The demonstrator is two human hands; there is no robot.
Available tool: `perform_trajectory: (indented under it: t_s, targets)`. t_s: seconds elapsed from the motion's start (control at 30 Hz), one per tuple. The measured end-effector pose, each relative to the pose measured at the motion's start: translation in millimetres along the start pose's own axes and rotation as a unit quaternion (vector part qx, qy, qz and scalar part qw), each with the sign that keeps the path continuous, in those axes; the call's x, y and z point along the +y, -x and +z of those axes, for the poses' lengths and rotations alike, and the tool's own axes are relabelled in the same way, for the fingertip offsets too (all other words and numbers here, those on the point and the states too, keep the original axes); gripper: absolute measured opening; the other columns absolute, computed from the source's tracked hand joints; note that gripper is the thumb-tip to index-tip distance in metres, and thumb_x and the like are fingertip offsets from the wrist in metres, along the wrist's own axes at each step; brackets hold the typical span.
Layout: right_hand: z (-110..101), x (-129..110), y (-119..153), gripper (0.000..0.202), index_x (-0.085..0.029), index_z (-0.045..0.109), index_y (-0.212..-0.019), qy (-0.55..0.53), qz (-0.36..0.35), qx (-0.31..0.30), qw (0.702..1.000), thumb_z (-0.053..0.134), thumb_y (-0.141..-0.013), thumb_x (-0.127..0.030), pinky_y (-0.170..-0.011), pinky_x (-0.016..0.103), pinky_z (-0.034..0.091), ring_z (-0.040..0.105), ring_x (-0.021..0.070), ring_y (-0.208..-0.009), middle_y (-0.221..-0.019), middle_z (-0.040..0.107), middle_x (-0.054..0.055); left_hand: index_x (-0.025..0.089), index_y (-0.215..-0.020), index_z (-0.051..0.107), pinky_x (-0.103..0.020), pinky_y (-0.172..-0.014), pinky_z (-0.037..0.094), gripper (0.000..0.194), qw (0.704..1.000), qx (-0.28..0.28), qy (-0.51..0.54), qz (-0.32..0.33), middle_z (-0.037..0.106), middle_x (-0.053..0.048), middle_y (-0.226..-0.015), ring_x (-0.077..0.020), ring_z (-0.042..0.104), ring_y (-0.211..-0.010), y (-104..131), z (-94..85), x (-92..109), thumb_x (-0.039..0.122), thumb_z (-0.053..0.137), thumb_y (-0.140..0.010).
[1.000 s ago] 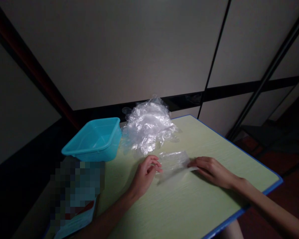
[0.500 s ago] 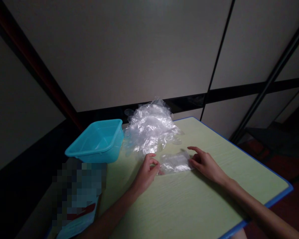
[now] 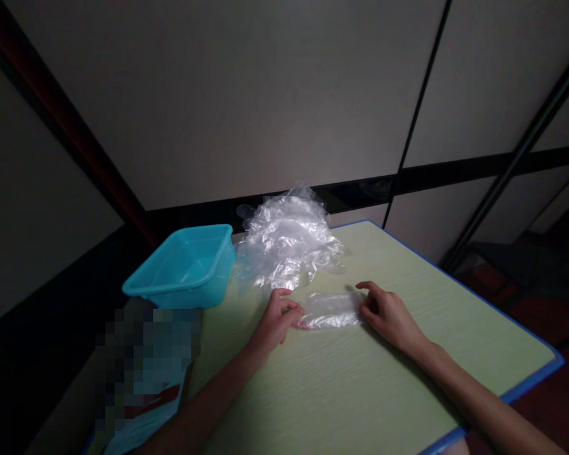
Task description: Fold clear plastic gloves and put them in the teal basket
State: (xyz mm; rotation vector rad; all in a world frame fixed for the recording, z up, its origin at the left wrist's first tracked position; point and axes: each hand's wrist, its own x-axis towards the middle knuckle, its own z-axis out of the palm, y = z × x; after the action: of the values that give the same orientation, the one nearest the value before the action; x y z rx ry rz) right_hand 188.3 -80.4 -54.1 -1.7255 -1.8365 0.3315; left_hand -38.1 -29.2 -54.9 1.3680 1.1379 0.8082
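A clear, thin plastic piece (image 3: 332,311) lies on the pale green table (image 3: 332,385) between my hands. My left hand (image 3: 279,316) pinches its left end, where a small reddish patch shows through. At its right end my right hand (image 3: 382,313) has thumb and fingers closed on the edge, with the index finger stretched out above. Behind them rises a heap of crinkled clear plastic (image 3: 291,237), with shapes like disposable gloves at its borders.
A turquoise basin (image 3: 183,265) stands at the table's back left. In front of it lies a partly pixelated light-blue packet (image 3: 146,411) with a red stripe. Cabinet panels rise behind the table's blue edge.
The plastic piece between my hands now looks flatter and narrower, with its bright crinkles along the near edge. Both hands have stayed nearly in place.
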Motion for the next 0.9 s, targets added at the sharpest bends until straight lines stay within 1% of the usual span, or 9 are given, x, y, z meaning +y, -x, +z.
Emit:
perform_trajectory:
  t_s: [0.1, 0.2, 0.3, 0.37, 0.4, 0.5, 0.63, 0.73, 0.9]
  targets:
    - [1.3, 1.2, 1.2, 0.036, -0.015, 0.049, -0.105, 0.005, -0.008, 0.003, 1.000, 0.041, -0.070, -0.016, -0.053, 0.026, 0.037, 0.056, 0.0172, -0.055, -0.060, 0.059, 0.000, 0.022, -0.094, 0.034, -0.012, -0.024, 0.014, 0.038, 1.000, 0.011, 0.009, 0.007, 0.057, 0.003, -0.075, -0.0144, 0.064, -0.053, -1.0, -0.7, -1.5, 0.032, 0.054, -0.064]
    - [1.9, 0.8, 2.3, 0.037, -0.015, 0.049, -0.104, 0.002, -0.009, 0.004, 1.000, 0.041, -0.069, -0.014, -0.051, 0.025, 0.036, 0.055, 0.0164, -0.053, -0.059, 0.057, -0.001, 0.022, -0.092, 0.036, -0.013, -0.025, 0.015, 0.035, 0.999, 0.028, 0.017, 0.028, 0.057, 0.003, -0.075, -0.0150, 0.064, -0.055, 0.1, -0.9, -1.7, 0.031, 0.055, -0.064]
    - [2.1, 1.2, 2.8, 0.037, -0.014, 0.048, -0.104, -0.001, -0.013, 0.016, 1.000, 0.042, -0.067, -0.013, -0.051, 0.025, 0.037, 0.054, 0.0158, -0.055, -0.060, 0.056, -0.001, 0.021, -0.088, 0.038, -0.014, -0.032, 0.028, 0.031, 0.997, 0.044, 0.030, 0.057, 0.057, 0.003, -0.074, -0.0147, 0.064, -0.058, 1.1, -0.3, -2.2, 0.025, 0.057, -0.063]
    - [1.9, 3.2, 3.1, 0.039, -0.014, 0.047, -0.106, -0.010, -0.026, 0.034, 0.999, 0.044, -0.067, -0.011, -0.056, 0.026, 0.041, 0.054, 0.0155, -0.059, -0.070, 0.058, 0.002, 0.021, -0.086, 0.039, -0.018, -0.045, 0.040, 0.030, 0.995, 0.052, 0.041, 0.077, 0.057, 0.005, -0.072, -0.0139, 0.064, -0.058, 0.8, 0.3, -3.5, 0.023, 0.057, -0.062]
    - [1.5, 4.7, 3.4, 0.041, -0.013, 0.046, -0.108, -0.016, -0.034, 0.040, 0.998, 0.044, -0.067, -0.011, -0.059, 0.027, 0.042, 0.054, 0.0154, -0.062, -0.078, 0.059, 0.005, 0.020, -0.086, 0.038, -0.021, -0.053, 0.043, 0.030, 0.994, 0.054, 0.047, 0.086, 0.057, 0.006, -0.070, -0.0137, 0.064, -0.058, 0.4, 0.6, -4.3, 0.022, 0.057, -0.062]
    - [-1.1, 8.8, 4.9, 0.046, -0.013, 0.043, -0.116, -0.029, -0.061, 0.043, 0.997, 0.043, -0.070, -0.010, -0.072, 0.032, 0.045, 0.055, 0.0167, -0.076, -0.099, 0.058, 0.010, 0.020, -0.086, 0.038, -0.026, -0.063, 0.044, 0.029, 0.992, 0.057, 0.056, 0.102, 0.056, 0.007, -0.069, -0.0138, 0.064, -0.056, -0.9, 0.8, -6.4, 0.020, 0.055, -0.063]
    - [-6.8, 9.0, 6.9, 0.040, -0.014, 0.047, -0.117, -0.008, -0.099, 0.036, 0.994, 0.042, -0.077, -0.011, -0.083, 0.038, 0.043, 0.053, 0.0205, -0.094, -0.105, 0.059, 0.010, 0.020, -0.084, 0.040, -0.026, -0.062, 0.043, 0.027, 0.991, 0.055, 0.054, 0.108, 0.056, 0.006, -0.069, -0.0153, 0.064, -0.056, -1.3, 0.2, -6.9, 0.020, 0.055, -0.062]
    - [-9.3, 6.4, 7.7, 0.036, -0.015, 0.049, -0.118, 0.030, -0.139, 0.013, 0.990, 0.041, -0.083, -0.019, -0.090, 0.041, 0.040, 0.050, 0.0218, -0.105, -0.115, 0.056, 0.011, 0.019, -0.081, 0.040, -0.026, -0.061, 0.044, 0.023, 0.992, 0.054, 0.048, 0.107, 0.055, 0.005, -0.069, -0.0157, 0.064, -0.058, -0.6, 0.1, -5.7, 0.020, 0.054, -0.063]
    - [-6.4, 4.8, 10.7, 0.051, -0.016, 0.031, -0.134, 0.151, -0.199, -0.054, 0.967, 0.038, -0.088, -0.037, -0.100, 0.048, 0.028, 0.032, 0.0245, -0.125, -0.138, 0.034, 0.011, 0.020, -0.083, 0.040, -0.024, -0.053, 0.045, 0.025, 0.993, 0.053, 0.032, 0.100, 0.056, 0.004, -0.073, -0.0159, 0.064, -0.060, 2.2, 1.0, -2.2, 0.020, 0.054, -0.062]
